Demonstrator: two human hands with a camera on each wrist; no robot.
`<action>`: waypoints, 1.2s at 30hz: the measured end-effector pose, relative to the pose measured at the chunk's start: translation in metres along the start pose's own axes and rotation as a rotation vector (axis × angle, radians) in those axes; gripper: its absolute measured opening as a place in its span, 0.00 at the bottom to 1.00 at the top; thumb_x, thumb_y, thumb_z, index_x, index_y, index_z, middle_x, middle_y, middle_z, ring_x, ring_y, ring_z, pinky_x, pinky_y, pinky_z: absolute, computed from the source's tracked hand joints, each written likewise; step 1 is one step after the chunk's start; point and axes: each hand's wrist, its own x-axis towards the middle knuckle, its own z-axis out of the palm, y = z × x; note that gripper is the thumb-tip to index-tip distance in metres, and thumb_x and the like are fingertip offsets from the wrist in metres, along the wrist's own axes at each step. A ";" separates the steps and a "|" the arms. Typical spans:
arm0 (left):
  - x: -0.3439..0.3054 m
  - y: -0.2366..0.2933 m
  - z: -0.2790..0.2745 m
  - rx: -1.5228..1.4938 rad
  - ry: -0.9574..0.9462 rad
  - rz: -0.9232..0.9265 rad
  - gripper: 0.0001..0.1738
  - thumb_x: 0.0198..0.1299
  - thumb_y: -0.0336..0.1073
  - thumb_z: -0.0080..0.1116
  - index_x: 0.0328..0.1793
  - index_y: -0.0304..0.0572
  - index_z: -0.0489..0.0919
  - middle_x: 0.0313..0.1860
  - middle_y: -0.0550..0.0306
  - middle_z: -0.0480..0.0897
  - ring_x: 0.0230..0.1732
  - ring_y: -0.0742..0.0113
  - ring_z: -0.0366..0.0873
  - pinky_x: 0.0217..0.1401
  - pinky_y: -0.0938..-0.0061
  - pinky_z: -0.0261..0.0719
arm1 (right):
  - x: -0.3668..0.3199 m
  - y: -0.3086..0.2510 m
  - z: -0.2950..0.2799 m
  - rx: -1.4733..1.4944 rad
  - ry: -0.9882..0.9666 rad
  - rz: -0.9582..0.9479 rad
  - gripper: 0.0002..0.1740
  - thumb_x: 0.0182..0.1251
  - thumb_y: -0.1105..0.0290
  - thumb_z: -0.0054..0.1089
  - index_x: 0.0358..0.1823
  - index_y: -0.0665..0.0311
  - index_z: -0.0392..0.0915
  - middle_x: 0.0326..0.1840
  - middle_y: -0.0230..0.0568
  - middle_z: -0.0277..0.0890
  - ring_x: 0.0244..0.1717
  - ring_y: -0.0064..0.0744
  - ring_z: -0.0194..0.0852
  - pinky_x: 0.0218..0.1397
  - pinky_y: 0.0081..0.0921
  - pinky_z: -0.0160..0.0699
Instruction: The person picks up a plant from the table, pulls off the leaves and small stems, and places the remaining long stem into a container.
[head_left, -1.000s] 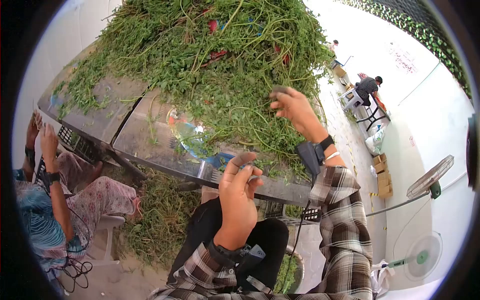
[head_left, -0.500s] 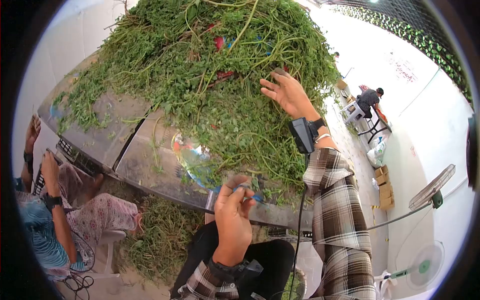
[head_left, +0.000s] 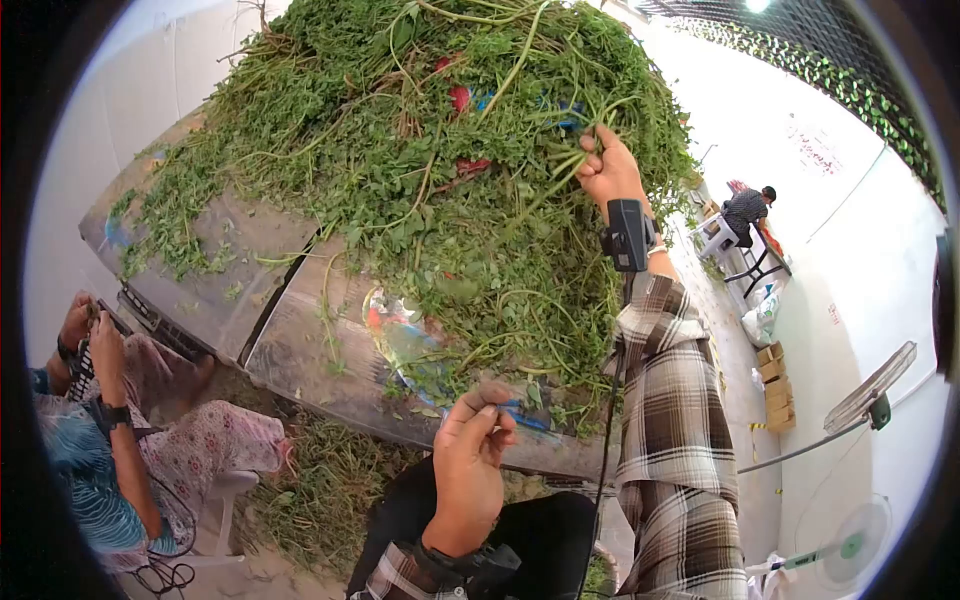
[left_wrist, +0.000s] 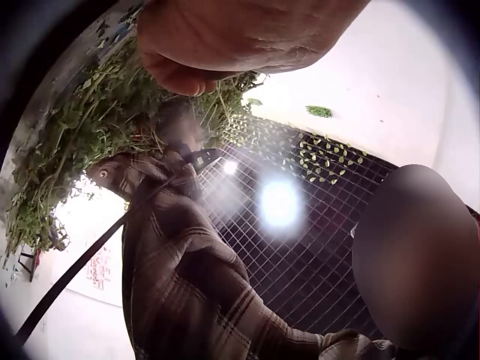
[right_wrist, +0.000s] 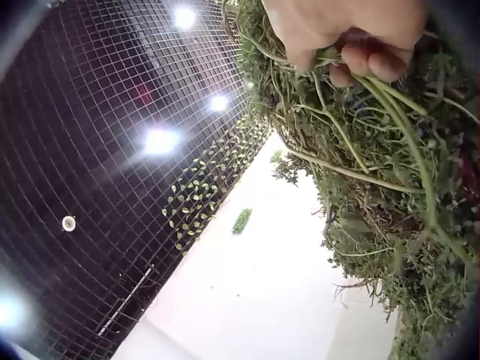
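Observation:
A large heap of leafy green plants covers much of the table. At its right side, my right hand grips a few green stems between thumb and curled fingers. Seen from the right wrist, the stems run out of the hand and down over the heap. My left hand hovers at the table's near edge, palm side to the right, its fingers loosely curled with nothing visible in them. In the left wrist view this hand shows only in part, at the top.
The dark table bears scattered leaves, a printed patch and a blue strip near its front edge. A seated person works at the left. Cut stems lie on the floor below. A black cable hangs beside my right sleeve.
My right hand has moved farther onto the heap and now holds stems, having been loose of them before. The left hand has stayed near the table edge. The head view has shifted slightly.

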 end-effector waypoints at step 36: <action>-0.039 -0.043 0.039 0.025 -0.151 -0.030 0.09 0.63 0.29 0.46 0.47 0.35 0.74 0.30 0.62 0.75 0.31 0.76 0.73 0.32 0.82 0.72 | -0.218 0.031 -0.060 -0.698 -0.166 0.350 0.12 0.69 0.65 0.44 0.39 0.68 0.69 0.31 0.38 0.74 0.20 0.21 0.67 0.23 0.20 0.72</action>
